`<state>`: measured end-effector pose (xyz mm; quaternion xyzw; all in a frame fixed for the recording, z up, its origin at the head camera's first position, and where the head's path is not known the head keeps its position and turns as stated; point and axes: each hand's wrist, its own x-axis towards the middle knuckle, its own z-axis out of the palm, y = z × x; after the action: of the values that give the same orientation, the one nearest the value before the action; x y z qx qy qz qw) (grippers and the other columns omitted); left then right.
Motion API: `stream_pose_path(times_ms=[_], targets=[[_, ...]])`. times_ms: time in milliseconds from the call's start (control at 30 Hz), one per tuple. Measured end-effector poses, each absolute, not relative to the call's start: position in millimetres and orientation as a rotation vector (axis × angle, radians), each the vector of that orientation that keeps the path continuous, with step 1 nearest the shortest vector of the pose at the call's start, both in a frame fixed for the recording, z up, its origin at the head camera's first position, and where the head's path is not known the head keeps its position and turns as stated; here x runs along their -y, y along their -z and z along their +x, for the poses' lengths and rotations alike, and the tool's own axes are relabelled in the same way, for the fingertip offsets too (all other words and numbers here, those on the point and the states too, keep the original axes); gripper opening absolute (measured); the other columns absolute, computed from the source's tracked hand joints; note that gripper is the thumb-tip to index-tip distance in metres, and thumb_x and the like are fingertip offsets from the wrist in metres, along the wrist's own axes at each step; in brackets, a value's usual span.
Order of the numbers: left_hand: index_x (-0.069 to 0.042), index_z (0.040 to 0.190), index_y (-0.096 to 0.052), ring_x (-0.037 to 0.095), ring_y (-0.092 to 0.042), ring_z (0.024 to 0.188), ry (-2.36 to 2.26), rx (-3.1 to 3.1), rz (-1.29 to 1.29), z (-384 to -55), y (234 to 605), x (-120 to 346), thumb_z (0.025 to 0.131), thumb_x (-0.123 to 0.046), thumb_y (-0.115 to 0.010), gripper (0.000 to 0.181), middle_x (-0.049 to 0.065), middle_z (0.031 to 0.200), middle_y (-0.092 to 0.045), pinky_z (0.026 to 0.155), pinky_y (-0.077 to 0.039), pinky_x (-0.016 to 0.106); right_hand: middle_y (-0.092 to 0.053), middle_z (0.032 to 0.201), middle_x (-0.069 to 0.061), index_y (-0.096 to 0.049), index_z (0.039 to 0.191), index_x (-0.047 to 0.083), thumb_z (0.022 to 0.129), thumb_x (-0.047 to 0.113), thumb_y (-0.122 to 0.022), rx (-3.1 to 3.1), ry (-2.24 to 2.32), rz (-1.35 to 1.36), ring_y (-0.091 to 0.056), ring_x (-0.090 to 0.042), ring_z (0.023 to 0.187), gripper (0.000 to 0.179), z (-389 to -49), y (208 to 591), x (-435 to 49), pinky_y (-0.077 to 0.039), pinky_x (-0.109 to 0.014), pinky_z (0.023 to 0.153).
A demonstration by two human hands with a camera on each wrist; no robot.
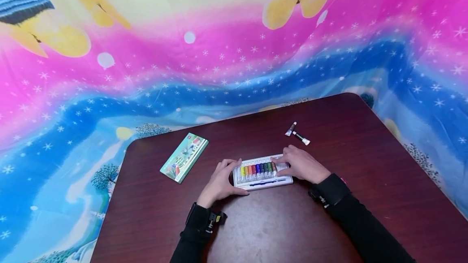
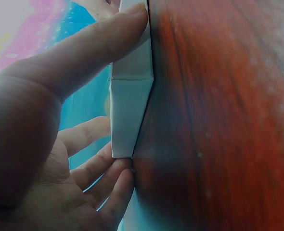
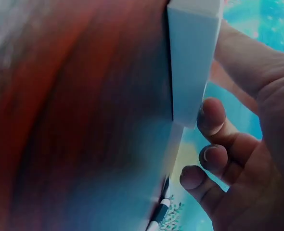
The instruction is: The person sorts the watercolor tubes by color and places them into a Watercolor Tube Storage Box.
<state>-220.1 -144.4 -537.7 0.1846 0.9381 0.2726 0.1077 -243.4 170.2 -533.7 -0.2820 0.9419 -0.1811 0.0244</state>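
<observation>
Left hand (image 1: 218, 180) and right hand (image 1: 302, 165) are set at opposite ends of a white rectangular paint tray (image 1: 289, 180), its long axis laid between them. Its left end is gripped; the right hand's hold cannot be told.

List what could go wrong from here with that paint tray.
The paint tray has no cover over it, so if the left hand lifts its end, the coloured tubes might slide.
The blue brush lies along the near edge and could roll out if tipped.
Two loose tubes lie beyond the right hand and may get knocked.
</observation>
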Motion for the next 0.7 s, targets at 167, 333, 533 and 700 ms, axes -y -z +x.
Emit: stream_pose_path(times_ms=[167,333,533,700], targets=[[-0.022,0.160,-0.043,0.027,-0.042,0.136,-0.809,-2.758,0.544,-220.6,537.4,144.7,0.069,-0.049,-0.096,0.108,0.007,0.148,-0.048,0.109,-0.046,0.048,-0.046,0.076,0.007,-0.075,0.129,0.023,0.081,0.040,-0.088,-2.903,0.620,-0.826,-0.041,-0.012,0.076,0.053,-244.1,533.9,-170.3,-0.035,-0.027,0.064],[-0.021,0.160,-0.044,0.027,-0.042,0.135,-0.820,-2.752,0.541,-221.1,536.9,145.3,0.069,-0.047,-0.096,0.108,0.006,0.148,-0.048,0.109,-0.046,0.048,-0.048,0.076,0.006,-0.075,0.130,0.022,0.080,0.038,-0.089,-2.882,0.668,-0.767,-0.043,-0.012,0.077,0.054,-243.8,531.6,-167.1,-0.038,-0.025,0.063],[-0.021,0.160,-0.044,0.027,-0.042,0.136,-0.819,-2.748,0.541,-220.5,537.5,145.0,0.070,-0.048,-0.095,0.107,0.006,0.148,-0.047,0.109,-0.046,0.049,-0.046,0.076,0.006,-0.075,0.130,0.021,0.081,0.036,-0.089,-2.869,0.697,-0.789,-0.043,-0.011,0.075,0.053,-244.0,533.9,-169.4,-0.038,-0.025,0.062],[-0.022,0.160,-0.043,0.027,-0.042,0.136,-0.814,-2.749,0.536,-220.4,538.0,144.8,0.070,-0.049,-0.095,0.107,0.006,0.149,-0.047,0.109,-0.046,0.049,-0.047,0.076,0.006,-0.075,0.130,0.021,0.081,0.036,-0.089,-2.864,0.699,-0.786,-0.044,-0.011,0.075,0.053,-244.0,535.1,-170.2,-0.038,-0.025,0.062]])
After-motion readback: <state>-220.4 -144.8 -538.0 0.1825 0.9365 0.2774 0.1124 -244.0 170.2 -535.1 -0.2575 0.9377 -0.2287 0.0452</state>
